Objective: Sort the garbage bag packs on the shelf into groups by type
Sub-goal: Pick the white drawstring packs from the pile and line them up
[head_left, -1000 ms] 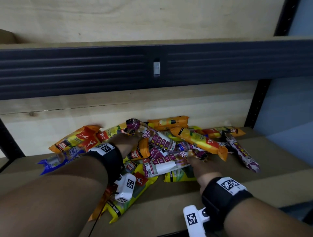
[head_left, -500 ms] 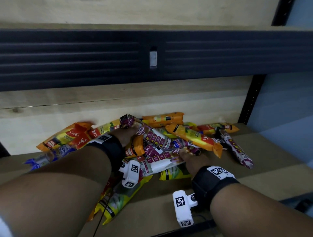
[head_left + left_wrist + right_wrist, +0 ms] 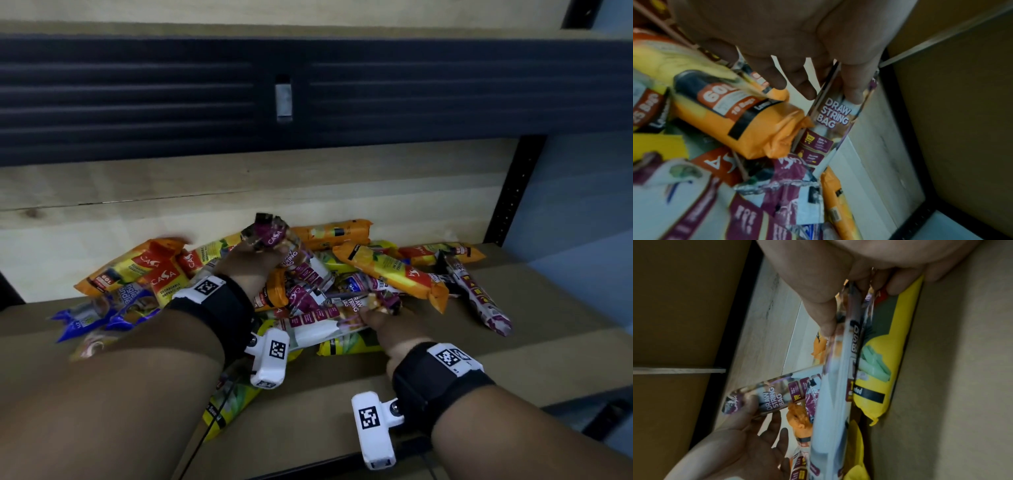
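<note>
A mixed heap of garbage bag packs (image 3: 342, 274) lies on the wooden shelf (image 3: 513, 342): orange, yellow, blue and maroon-and-white ones. My left hand (image 3: 253, 260) pinches the end of a maroon-and-white draw string bag pack (image 3: 274, 236) (image 3: 834, 116) and holds it tilted up above the heap. My right hand (image 3: 380, 318) grips the end of a second maroon-and-white draw string pack (image 3: 329, 315) (image 3: 834, 386), which lies across a yellow pack (image 3: 885, 353). An orange pack (image 3: 748, 123) sits just under my left hand's fingers (image 3: 777, 78).
The shelf's pale wood back panel (image 3: 205, 212) stands right behind the heap. A dark ribbed beam (image 3: 308, 92) of the upper shelf hangs overhead. A black upright post (image 3: 517, 192) bounds the right side. Another maroon-and-white pack (image 3: 476, 294) lies apart on the right. Blue packs (image 3: 113, 308) lie at the left.
My left hand has lifted its end of the maroon-and-white pack up off the heap. My right hand keeps its hold on the second pack in much the same spot.
</note>
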